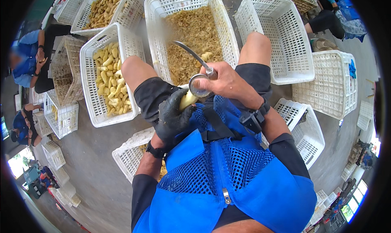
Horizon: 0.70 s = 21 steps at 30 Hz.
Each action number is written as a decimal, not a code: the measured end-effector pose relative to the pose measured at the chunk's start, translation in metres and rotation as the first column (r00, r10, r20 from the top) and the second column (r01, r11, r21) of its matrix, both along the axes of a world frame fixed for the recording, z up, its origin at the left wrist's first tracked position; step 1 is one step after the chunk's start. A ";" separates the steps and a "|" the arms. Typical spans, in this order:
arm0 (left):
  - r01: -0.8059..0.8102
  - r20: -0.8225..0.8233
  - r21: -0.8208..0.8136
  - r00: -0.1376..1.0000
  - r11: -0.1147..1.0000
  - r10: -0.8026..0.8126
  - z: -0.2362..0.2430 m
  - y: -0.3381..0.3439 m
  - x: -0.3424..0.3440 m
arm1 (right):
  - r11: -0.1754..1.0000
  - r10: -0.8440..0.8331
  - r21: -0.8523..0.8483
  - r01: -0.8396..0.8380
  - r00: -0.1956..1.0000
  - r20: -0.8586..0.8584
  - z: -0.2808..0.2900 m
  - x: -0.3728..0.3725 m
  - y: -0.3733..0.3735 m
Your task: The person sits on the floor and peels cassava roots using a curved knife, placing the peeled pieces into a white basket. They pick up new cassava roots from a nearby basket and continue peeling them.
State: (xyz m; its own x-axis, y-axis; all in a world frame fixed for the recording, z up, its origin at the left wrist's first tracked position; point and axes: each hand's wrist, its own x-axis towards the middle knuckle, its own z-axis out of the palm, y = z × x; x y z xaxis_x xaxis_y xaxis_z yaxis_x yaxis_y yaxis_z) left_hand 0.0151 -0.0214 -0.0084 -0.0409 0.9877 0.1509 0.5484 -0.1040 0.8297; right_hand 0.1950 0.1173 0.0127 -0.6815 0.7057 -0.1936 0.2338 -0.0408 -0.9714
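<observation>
In my black-gloved left hand [174, 113] is a pale yellow piece [188, 99] that looks like a peeled bamboo shoot; the fingers wrap round it. My bare right hand [226, 81] grips a curved knife [188, 50] whose narrow blade points up and away to the left. A round metal ring or cap [200, 85] sits under the right thumb, touching or very near the end of the shoot; whether it belongs to the knife I cannot tell. Both hands meet above my lap, over the near edge of a white crate [233, 49] holding brown shavings [191, 33].
To the left stands a white crate [87, 66] of pale yellow shoots [109, 80], with another filled crate [136, 7] behind it. A white crate [303, 68] is on the right. Crates also stand beside my hips. Co-workers sit at the far left [26, 62] and far right [346, 13].
</observation>
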 end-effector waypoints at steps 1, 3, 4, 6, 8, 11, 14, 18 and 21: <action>-0.015 -0.011 -0.012 1.000 1.000 0.015 -0.001 -0.001 -0.001 | 1.000 -0.006 0.011 0.006 1.000 -0.002 -0.006 0.000 0.004; 0.015 -0.019 0.038 1.000 0.999 -0.015 -0.005 -0.001 0.000 | 0.960 -0.169 0.245 0.138 0.979 0.110 -0.013 0.000 0.010; 0.019 -0.011 0.053 1.000 0.998 -0.018 -0.003 -0.002 -0.001 | 0.913 -0.259 0.360 0.191 0.954 0.151 -0.015 0.000 0.014; 0.012 0.003 0.073 1.000 0.997 -0.012 0.000 -0.002 -0.004 | 0.948 -0.270 0.198 0.249 0.958 0.092 -0.009 0.004 0.020; -0.011 0.021 0.097 1.000 0.995 0.009 -0.004 -0.001 -0.003 | 0.974 -0.227 -0.003 0.227 0.974 -0.006 0.004 0.004 0.012; -0.009 0.018 0.088 1.000 0.996 0.008 -0.003 -0.001 -0.004 | 0.996 -0.084 0.023 0.086 0.993 -0.078 0.008 -0.007 -0.002; -0.032 -0.003 0.076 0.999 0.997 0.032 0.000 -0.009 -0.004 | 0.951 -0.205 0.252 0.178 0.975 0.087 -0.010 0.000 0.014; -0.077 0.071 0.071 0.995 0.995 0.072 0.002 -0.009 -0.007 | 0.969 -0.247 0.021 0.246 0.968 0.043 0.007 0.010 0.023; -0.077 0.166 0.036 0.984 0.996 0.070 -0.001 -0.005 -0.006 | 0.976 -0.171 -0.161 0.149 0.976 -0.132 0.029 -0.001 0.003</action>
State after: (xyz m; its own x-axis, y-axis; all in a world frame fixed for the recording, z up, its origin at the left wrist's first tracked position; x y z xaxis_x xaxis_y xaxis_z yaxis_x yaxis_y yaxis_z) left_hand 0.0091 -0.0268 -0.0098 -0.1404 0.9741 0.1772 0.4126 -0.1051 0.9048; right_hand 0.1945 0.1201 0.0419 -0.5903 0.7785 -0.2130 0.0703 -0.2133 -0.9745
